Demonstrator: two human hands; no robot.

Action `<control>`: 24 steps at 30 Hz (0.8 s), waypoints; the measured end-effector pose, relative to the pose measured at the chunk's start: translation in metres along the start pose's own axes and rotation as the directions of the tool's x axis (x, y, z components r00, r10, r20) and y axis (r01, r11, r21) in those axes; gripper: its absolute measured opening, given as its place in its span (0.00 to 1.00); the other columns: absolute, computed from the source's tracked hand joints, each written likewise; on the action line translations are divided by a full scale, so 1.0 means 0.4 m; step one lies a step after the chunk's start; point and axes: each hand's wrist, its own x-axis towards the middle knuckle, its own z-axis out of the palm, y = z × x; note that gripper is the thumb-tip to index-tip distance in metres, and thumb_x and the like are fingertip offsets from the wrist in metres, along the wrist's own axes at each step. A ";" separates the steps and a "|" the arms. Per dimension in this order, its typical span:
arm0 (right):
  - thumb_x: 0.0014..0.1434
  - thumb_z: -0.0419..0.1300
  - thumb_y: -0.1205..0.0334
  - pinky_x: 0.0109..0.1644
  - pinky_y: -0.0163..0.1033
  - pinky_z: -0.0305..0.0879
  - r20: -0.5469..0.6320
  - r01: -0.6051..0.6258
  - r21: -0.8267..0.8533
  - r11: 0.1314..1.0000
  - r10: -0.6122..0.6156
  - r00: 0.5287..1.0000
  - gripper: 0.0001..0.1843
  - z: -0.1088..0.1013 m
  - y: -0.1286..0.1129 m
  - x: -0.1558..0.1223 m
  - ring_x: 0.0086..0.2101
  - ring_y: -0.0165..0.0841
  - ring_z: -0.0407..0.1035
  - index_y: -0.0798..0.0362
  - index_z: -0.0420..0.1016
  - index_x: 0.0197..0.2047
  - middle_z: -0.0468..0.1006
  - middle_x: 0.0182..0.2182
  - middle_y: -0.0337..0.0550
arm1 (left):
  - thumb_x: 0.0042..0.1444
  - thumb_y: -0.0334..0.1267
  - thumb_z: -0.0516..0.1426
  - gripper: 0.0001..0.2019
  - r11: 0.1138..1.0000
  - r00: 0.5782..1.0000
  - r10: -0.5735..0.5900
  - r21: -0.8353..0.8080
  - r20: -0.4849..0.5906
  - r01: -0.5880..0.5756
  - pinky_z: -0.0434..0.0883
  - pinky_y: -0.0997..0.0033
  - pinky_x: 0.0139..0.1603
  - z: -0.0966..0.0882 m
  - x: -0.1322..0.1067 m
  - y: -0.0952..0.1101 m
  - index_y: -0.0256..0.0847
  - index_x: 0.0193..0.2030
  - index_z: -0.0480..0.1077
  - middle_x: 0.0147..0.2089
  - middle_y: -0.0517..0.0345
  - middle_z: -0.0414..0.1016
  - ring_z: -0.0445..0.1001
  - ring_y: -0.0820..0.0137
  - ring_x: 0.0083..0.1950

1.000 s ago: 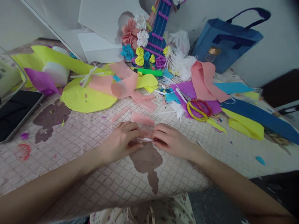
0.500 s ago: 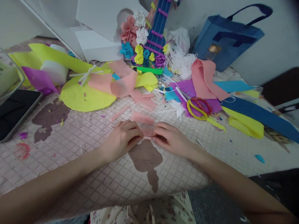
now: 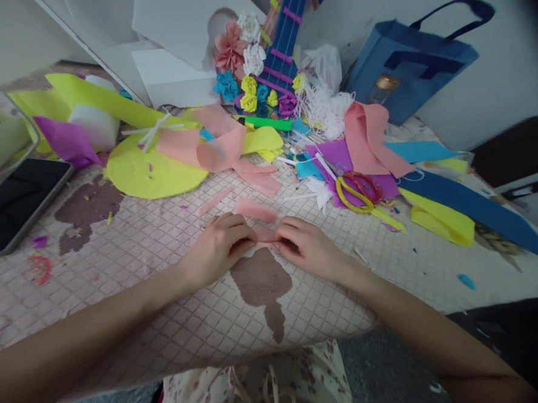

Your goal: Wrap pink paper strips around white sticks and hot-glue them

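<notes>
Between my two hands a small strip of pink paper [image 3: 265,235] is pinched at its ends, close to the tabletop. My left hand [image 3: 223,245] is closed on its left end, thumb against the fingers. The right end is in the closed fingers of my right hand [image 3: 304,246]. Just beyond lies another pink strip [image 3: 255,210], flat on the quilted cloth [image 3: 190,334]. A narrower pink strip [image 3: 215,201] rests to its left. Farther back, a curled length of pink paper [image 3: 223,149] overlaps a round yellow sheet [image 3: 153,175].
Scissors [image 3: 354,193] with yellow and red handles lie on purple paper at the right. A blue toy guitar [image 3: 282,48] with paper flowers leans at the back. The blue bag [image 3: 413,65] stands back right, a phone [image 3: 23,201] at left.
Both hands keep their pinch on the pink strip and have barely moved. The strip's near edge looks slightly more curled; the view has shifted a little.
</notes>
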 end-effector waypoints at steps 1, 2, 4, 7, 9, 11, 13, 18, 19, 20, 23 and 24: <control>0.60 0.52 0.69 0.40 0.37 0.62 -0.002 -0.004 -0.002 1.000 0.004 1.000 0.05 0.000 0.000 0.000 0.36 0.32 0.64 0.52 0.65 0.33 0.68 0.32 0.41 | 0.59 0.30 0.53 0.07 1.000 1.000 -0.002 0.000 0.007 0.002 0.67 0.64 0.43 -0.001 0.002 0.001 0.39 0.33 0.71 0.34 0.55 0.72 0.69 0.67 0.40; 0.60 0.52 0.69 0.39 0.37 0.62 -0.004 -0.008 -0.003 1.000 0.008 1.000 0.05 0.001 -0.001 0.001 0.36 0.32 0.64 0.52 0.65 0.32 0.68 0.32 0.41 | 0.58 0.30 0.53 0.07 1.000 1.000 -0.003 -0.001 0.008 0.003 0.67 0.64 0.43 -0.002 0.003 0.001 0.39 0.33 0.72 0.34 0.55 0.72 0.69 0.66 0.40; 0.59 0.52 0.70 0.39 0.37 0.61 -0.003 -0.020 0.001 1.000 0.020 1.000 0.05 0.001 -0.002 0.002 0.36 0.32 0.65 0.53 0.64 0.32 0.68 0.32 0.41 | 0.58 0.30 0.54 0.07 1.000 1.000 -0.007 -0.008 0.000 0.007 0.67 0.64 0.42 -0.003 0.006 0.001 0.38 0.32 0.72 0.34 0.55 0.72 0.69 0.66 0.40; 0.58 0.53 0.71 0.39 0.37 0.62 -0.012 -0.031 0.037 0.999 0.032 0.999 0.04 0.000 -0.005 0.003 0.36 0.32 0.65 0.52 0.64 0.33 0.68 0.32 0.41 | 0.58 0.29 0.53 0.07 1.000 1.000 -0.017 -0.020 -0.004 0.016 0.67 0.65 0.42 0.000 0.008 -0.001 0.38 0.33 0.72 0.34 0.56 0.73 0.70 0.67 0.39; 0.59 0.51 0.71 0.40 0.37 0.62 -0.012 -0.009 0.069 0.998 0.010 1.000 0.05 -0.001 -0.006 0.003 0.37 0.32 0.65 0.52 0.64 0.35 0.68 0.34 0.41 | 0.58 0.29 0.53 0.07 0.999 1.000 -0.027 -0.018 -0.003 0.027 0.67 0.65 0.43 0.002 0.009 -0.002 0.39 0.34 0.72 0.34 0.56 0.73 0.70 0.67 0.40; 0.60 0.49 0.72 0.42 0.37 0.63 0.006 0.028 0.075 0.997 -0.029 1.000 0.07 -0.002 -0.006 0.002 0.39 0.32 0.65 0.52 0.65 0.37 0.68 0.36 0.42 | 0.58 0.29 0.53 0.06 0.999 0.999 -0.037 -0.001 0.007 0.037 0.67 0.64 0.43 0.002 0.010 -0.002 0.39 0.35 0.72 0.34 0.55 0.73 0.70 0.66 0.41; 0.60 0.48 0.73 0.44 0.38 0.63 0.021 0.058 0.055 0.997 -0.059 0.998 0.09 -0.002 -0.006 0.000 0.40 0.33 0.65 0.52 0.66 0.37 0.68 0.37 0.43 | 0.58 0.29 0.53 0.06 0.999 0.999 -0.044 0.017 0.019 0.044 0.67 0.64 0.42 0.002 0.011 -0.001 0.38 0.35 0.72 0.35 0.54 0.72 0.70 0.65 0.41; 0.58 0.52 0.71 0.42 0.39 0.65 -0.031 0.076 -0.008 0.997 -0.076 0.997 0.05 0.002 -0.005 -0.002 0.39 0.34 0.66 0.53 0.67 0.35 0.68 0.36 0.44 | 0.59 0.30 0.53 0.06 0.998 0.998 -0.048 0.036 0.043 0.046 0.66 0.62 0.43 0.002 0.014 -0.003 0.37 0.35 0.71 0.36 0.54 0.73 0.69 0.65 0.42; 0.59 0.53 0.70 0.42 0.39 0.65 -0.043 0.076 -0.017 0.997 -0.077 0.996 0.04 0.004 -0.005 -0.002 0.38 0.34 0.66 0.53 0.67 0.34 0.68 0.36 0.44 | 0.59 0.30 0.53 0.06 0.998 0.998 -0.049 0.037 0.046 0.047 0.66 0.62 0.44 0.002 0.014 -0.004 0.38 0.36 0.71 0.37 0.54 0.73 0.69 0.65 0.42; 0.59 0.53 0.69 0.41 0.39 0.65 -0.051 0.074 -0.025 0.997 -0.075 0.996 0.04 0.006 -0.004 -0.002 0.38 0.33 0.66 0.53 0.66 0.33 0.69 0.35 0.44 | 0.59 0.30 0.53 0.06 0.998 0.997 -0.052 0.037 0.049 0.051 0.66 0.62 0.44 0.003 0.014 -0.005 0.38 0.36 0.72 0.37 0.54 0.73 0.69 0.65 0.42; 0.61 0.53 0.68 0.40 0.38 0.65 -0.056 0.062 -0.038 0.997 -0.064 0.996 0.06 0.011 -0.004 -0.001 0.37 0.33 0.66 0.54 0.66 0.32 0.69 0.33 0.43 | 0.60 0.30 0.53 0.06 0.998 0.997 -0.058 0.036 0.058 0.056 0.66 0.62 0.45 0.005 0.014 -0.008 0.38 0.36 0.72 0.37 0.54 0.73 0.69 0.65 0.42; 0.61 0.53 0.68 0.40 0.38 0.65 -0.054 0.058 -0.043 0.997 -0.060 0.997 0.06 0.012 -0.005 -0.001 0.36 0.33 0.66 0.54 0.66 0.31 0.69 0.33 0.43 | 0.60 0.30 0.52 0.07 0.998 0.997 -0.052 0.031 0.052 0.050 0.66 0.62 0.45 0.005 0.013 -0.009 0.37 0.36 0.71 0.37 0.54 0.73 0.69 0.65 0.42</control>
